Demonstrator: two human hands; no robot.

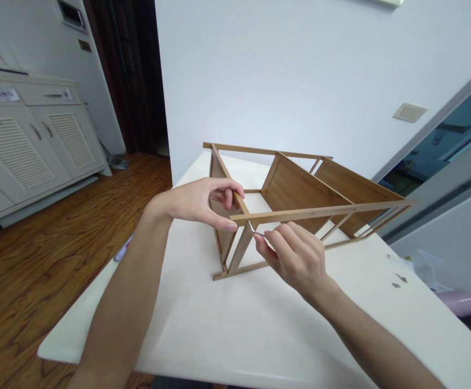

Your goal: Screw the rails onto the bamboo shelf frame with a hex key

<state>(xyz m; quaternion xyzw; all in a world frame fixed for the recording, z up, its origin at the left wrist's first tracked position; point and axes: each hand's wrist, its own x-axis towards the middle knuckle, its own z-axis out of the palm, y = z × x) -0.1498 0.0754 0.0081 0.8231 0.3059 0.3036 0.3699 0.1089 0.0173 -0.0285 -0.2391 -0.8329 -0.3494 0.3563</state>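
Note:
A wooden shelf rack lies on its side on the white table, its panels standing upright between the long rails. My left hand is closed around the rack's near left corner, with the thumb on the rail's end and the fingers over the crosspiece. Between the thumb and fingers of my right hand is a small metal hex key. Its short end meets the near rail close to that corner, beside my left thumb. The fastener under its tip is too small to make out.
The white table stands against a pale wall. Small metal pieces lie on its right side, near a clear plastic bag and a pink roll. At the left edge, a phone-like object is partly behind my forearm.

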